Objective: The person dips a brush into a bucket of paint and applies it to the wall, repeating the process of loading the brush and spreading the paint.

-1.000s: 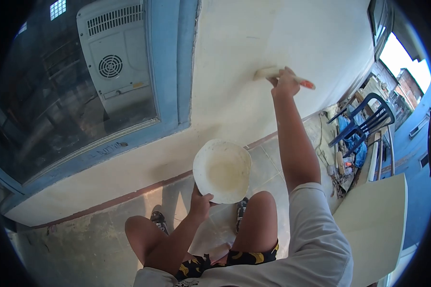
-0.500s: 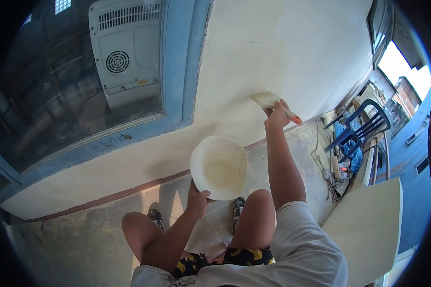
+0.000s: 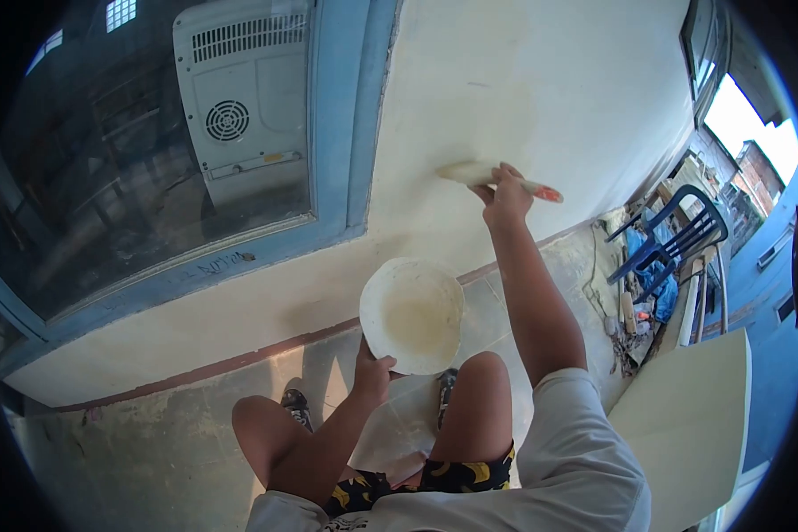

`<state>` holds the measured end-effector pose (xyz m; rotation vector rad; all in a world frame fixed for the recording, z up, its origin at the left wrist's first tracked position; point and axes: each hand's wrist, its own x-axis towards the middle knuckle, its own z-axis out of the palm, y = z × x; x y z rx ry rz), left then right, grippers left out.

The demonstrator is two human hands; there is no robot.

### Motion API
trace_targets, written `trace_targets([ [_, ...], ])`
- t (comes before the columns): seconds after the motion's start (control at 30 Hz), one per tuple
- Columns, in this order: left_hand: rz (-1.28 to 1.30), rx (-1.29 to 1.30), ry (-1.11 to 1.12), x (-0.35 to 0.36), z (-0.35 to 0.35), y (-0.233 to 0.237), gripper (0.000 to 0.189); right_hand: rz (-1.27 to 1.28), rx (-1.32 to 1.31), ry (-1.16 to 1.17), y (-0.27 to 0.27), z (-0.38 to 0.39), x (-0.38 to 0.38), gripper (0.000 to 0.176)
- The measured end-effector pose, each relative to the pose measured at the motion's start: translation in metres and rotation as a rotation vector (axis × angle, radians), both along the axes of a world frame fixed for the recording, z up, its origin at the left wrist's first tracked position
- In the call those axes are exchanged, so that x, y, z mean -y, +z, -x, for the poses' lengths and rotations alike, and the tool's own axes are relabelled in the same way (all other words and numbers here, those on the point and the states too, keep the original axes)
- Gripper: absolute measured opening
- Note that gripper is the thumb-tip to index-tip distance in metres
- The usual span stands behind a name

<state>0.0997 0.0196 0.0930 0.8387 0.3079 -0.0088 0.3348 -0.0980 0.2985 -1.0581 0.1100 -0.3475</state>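
Note:
My left hand (image 3: 374,374) is closed on the near rim of a round, whitish bowl (image 3: 378,306). Pale, cream-coloured liquid (image 3: 417,326) covers the bowl's bottom. Up at the cream wall (image 3: 585,106), my right hand (image 3: 508,197) grips a wide, pale paintbrush (image 3: 465,172) with a reddish handle end. The bristles point left and lie against or very close to the wall; exact contact is hard to tell. Slightly darker, damp-looking patches show on the wall around the brush.
A blue-framed window (image 3: 339,133) is at the left, with a white appliance (image 3: 239,97) behind its glass. Beyond my right arm stand a blue plastic chair (image 3: 674,244) and piled scraps. A pale board (image 3: 683,426) leans at the lower right. Grey floor (image 3: 168,452) lies below.
My right hand has moved the brush a little left across the wall, and its handle lies more level. The bowl has stayed in my left hand. The view has shifted slightly.

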Motion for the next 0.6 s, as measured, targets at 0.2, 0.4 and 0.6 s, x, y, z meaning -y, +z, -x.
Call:
trace_targets([
  [0.2, -0.002, -0.026, 0.023, -0.001, 0.010, -0.004, 0.067, -0.028, 0.505, -0.033, 0.152, -0.002, -0.013, 0.025],
  [0.4, 0.034, -0.011, 0.013, -0.007, 0.013, 0.005, 0.069, -0.110, 0.470, -0.231, 0.111, -0.018, 0.034, 0.026],
  [0.6, -0.005, 0.002, 0.030, -0.007, 0.010, 0.002, 0.067, 0.000, 0.086, -0.268, 0.146, -0.058, 0.017, 0.019],
])
